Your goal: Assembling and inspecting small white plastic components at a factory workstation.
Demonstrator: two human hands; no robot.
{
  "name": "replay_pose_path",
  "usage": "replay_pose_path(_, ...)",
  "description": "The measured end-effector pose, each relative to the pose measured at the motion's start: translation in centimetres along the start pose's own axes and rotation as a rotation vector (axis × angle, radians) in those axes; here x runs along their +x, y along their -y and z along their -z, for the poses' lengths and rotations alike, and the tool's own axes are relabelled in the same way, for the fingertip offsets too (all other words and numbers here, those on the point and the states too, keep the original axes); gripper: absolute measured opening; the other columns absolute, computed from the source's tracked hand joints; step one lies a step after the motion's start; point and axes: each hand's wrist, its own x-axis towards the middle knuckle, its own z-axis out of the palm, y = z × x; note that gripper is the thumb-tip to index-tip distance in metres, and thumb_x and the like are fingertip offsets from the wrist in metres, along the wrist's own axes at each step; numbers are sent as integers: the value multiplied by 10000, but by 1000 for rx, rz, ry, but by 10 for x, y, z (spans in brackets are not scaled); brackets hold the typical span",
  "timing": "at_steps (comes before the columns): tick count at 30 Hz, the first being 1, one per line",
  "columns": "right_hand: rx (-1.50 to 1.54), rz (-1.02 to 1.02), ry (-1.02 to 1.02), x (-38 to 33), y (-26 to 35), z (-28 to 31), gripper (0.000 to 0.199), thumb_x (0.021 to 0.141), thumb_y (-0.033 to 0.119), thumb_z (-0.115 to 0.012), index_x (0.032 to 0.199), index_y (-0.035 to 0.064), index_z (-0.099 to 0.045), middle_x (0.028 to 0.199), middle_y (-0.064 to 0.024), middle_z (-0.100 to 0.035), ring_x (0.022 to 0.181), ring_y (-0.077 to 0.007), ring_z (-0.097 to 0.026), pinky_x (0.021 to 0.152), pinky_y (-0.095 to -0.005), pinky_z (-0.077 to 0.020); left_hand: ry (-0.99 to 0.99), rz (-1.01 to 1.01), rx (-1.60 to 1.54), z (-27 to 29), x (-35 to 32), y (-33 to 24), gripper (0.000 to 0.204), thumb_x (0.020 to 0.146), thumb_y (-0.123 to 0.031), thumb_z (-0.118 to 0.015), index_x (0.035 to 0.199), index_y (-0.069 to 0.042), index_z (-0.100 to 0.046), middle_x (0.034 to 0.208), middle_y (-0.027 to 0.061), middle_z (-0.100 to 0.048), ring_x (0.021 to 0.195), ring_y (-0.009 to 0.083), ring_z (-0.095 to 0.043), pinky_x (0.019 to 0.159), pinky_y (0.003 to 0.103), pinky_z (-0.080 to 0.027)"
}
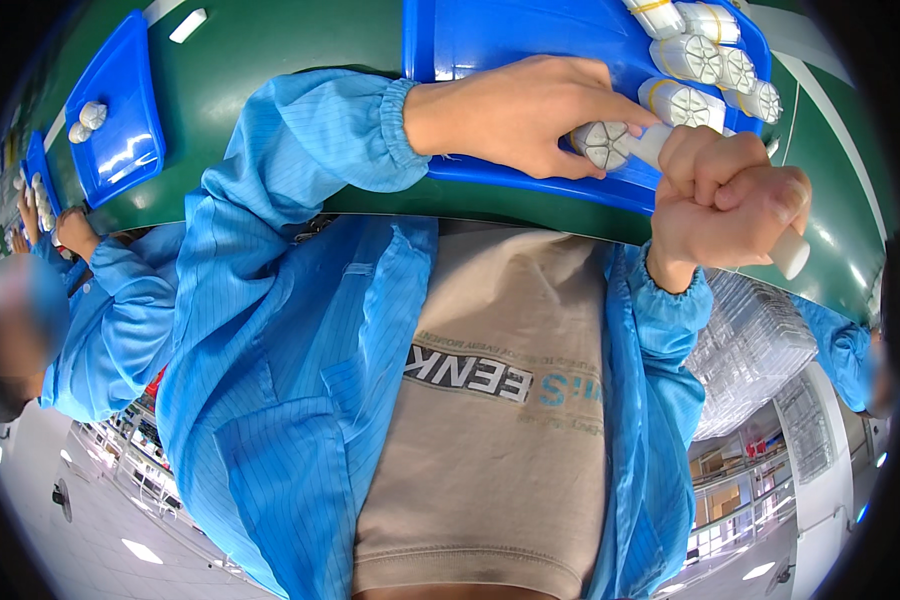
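My left hand [530, 112] reaches over the near rim of a large blue tray [520, 40]. Its thumb and fingers close round a bundle of white tubes [602, 146], whose wedge-shaped ends face me. To its right, my right hand [722, 195] is wrapped in a fist round a white round stick [792, 254]. One end of the stick pokes out below the fist; a white length on the other side meets the bundle by my left fingers. Whether the two touch is hard to tell.
Several more white bundles [688, 58], some with yellow bands, lie in the tray's right part. At far left a smaller blue tray [120, 150] holds white bundles near a co-worker's hand [76, 234]. A white block [187, 26] rests on the green table [290, 35]. Stacked clear trays [755, 345] stand at right.
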Motion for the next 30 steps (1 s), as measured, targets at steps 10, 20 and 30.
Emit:
replay_pose_path(10, -231, 92, 9, 0, -4, 3, 324, 1030, 215, -573, 822, 37, -398, 545, -114, -525, 451, -92, -395, 411, -266, -297, 28, -55, 1, 2, 1, 1, 616, 792, -142, -773, 1380, -53, -615, 1102, 168, -644, 1012, 354, -622, 883, 436, -523)
replay_pose_path(20, 58, -4, -165, -2, 1, -4, 268, 1040, 179, -563, 840, 37, -454, 516, -85, -462, 418, -100, -362, 363, -289, -288, -1, -118, 41, 1, 4, 1, 608, 775, -148, -800, 1354, -51, -642, 1026, 145, -643, 929, 309, -620, 813, 405, -518)
replay_pose_path(30, -508, 113, -112, -3, -3, -27, 343, 1049, 87, -501, 758, 63, -320, 507, -89, -408, 394, -93, -299, 364, -286, -218, 88, -20, 69, 6, 6, -3, 608, 768, -184, -811, 1334, -45, -637, 1085, 151, -631, 1000, 332, -611, 880, 432, -516)
